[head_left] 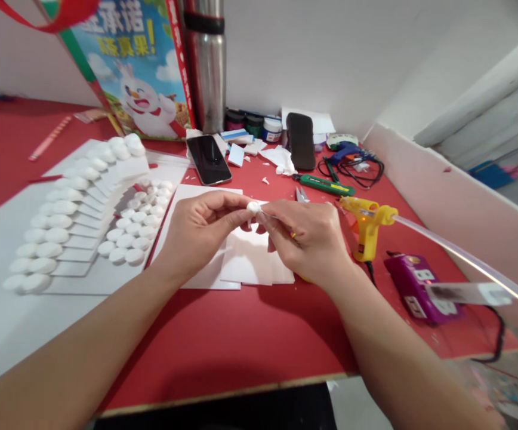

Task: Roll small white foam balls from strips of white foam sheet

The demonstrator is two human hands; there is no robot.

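A: Nearest us: 2 bare forearms, left (107, 322) and right (388, 334), over the red table (241, 352). Hands?

B: Left hand (200, 224): thumb and index clamped on a small white piece (253, 207). Right hand (310, 230): thumb and fingers bunched at its right edge. Pinching it, or something thin beside it? We can't tell.

A: Piece location?

B: Held between the 2 hands, above the white cards (247, 263). Discs (125, 240) sit in rows left, yellow glue gun (366, 224) right, stick loaded.

A: Handling notes, quick.

B: We'd say hold it steady with the left fingertips and let the right make small moves. Light pinch; it looks soft, so hard pressure could dent it.

A: Risk?

B: Fingers hide part of it. We should keep the worked edge in sight and our wrists level. Glue gun's light is on, tip probably hot, so we'd keep the right forearm off it.
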